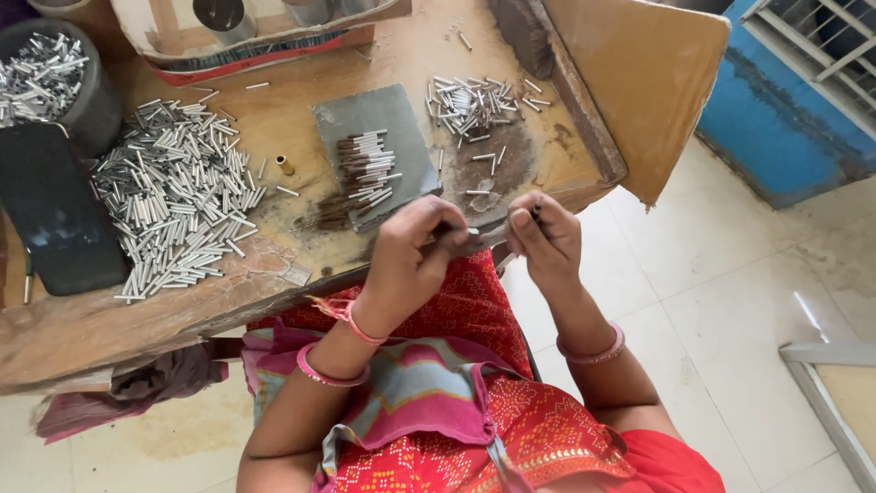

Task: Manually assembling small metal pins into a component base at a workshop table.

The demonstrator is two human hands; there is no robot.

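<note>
**Thin metal tube pinched between two hands at the bench edge**

At the far left stood a round dark tub [87, 110] filled with short silvery tubes. Just near it lay a flat black slab [55, 215] with rounded corners and a smooth, matte face. To its right a big loose heap of shiny metal tubes [178, 205] spread over the worn, scuffed wooden bench [109, 319], each tube slim, straight and cylindrical. A single small brass-coloured piece [286, 165] lay between that heap and a grey square pad [374, 114], on which a row of dark-tipped tubes [365, 173] was stacked side by side. Farther right, a smaller scatter of tubes [474, 102] rested on a dark stained patch of wood.

At the near edge of the bench, the left hand [411, 256] had its fingers curled and pressed together around one end of a thin tube [474, 231]. The right hand [545, 237] pinched the other end between thumb and fingertips. The tube lay level between both hands, above a red patterned cloth [474, 310] on the lap.
</note>
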